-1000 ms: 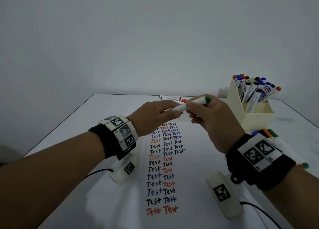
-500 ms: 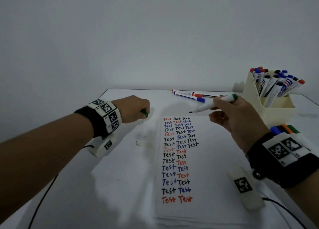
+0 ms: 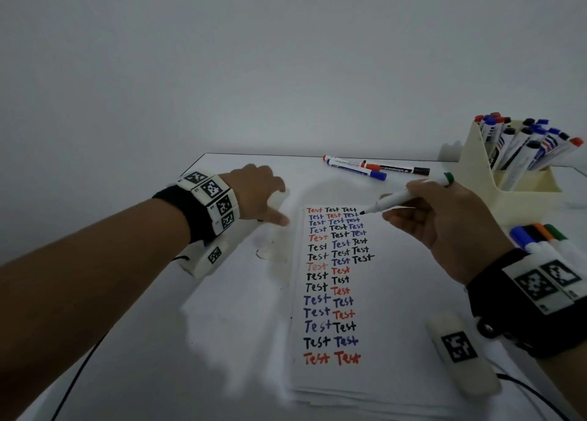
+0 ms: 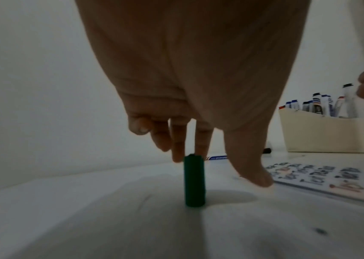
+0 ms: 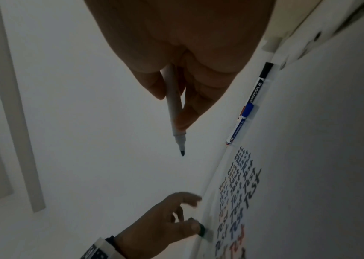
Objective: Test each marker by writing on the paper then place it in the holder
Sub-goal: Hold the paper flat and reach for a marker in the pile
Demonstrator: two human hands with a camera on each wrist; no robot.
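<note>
My right hand [image 3: 400, 204] grips an uncapped white marker with a green end [image 3: 409, 193]. Its dark tip hovers just above the top right of the paper [image 3: 374, 293], which is covered in rows of "Test". In the right wrist view the marker [image 5: 174, 108] is pinched between thumb and fingers. Left of the paper, the green cap [image 4: 195, 182] stands upright on the table. My left hand [image 4: 214, 166] hangs over it with straight fingers. The cream holder [image 3: 495, 179] at the back right holds several markers [image 3: 521, 144].
Three capped markers [image 3: 365, 166] lie on the table behind the paper. Several more markers [image 3: 540, 236] lie by my right wrist. Cables run from both wrists across the white table [image 3: 222, 357]. A plain wall stands behind the table.
The hands pulled the cap off and parted. My left hand carried the cap left, stood it on the table and let go. My right hand lowered the marker tip towards the paper.
</note>
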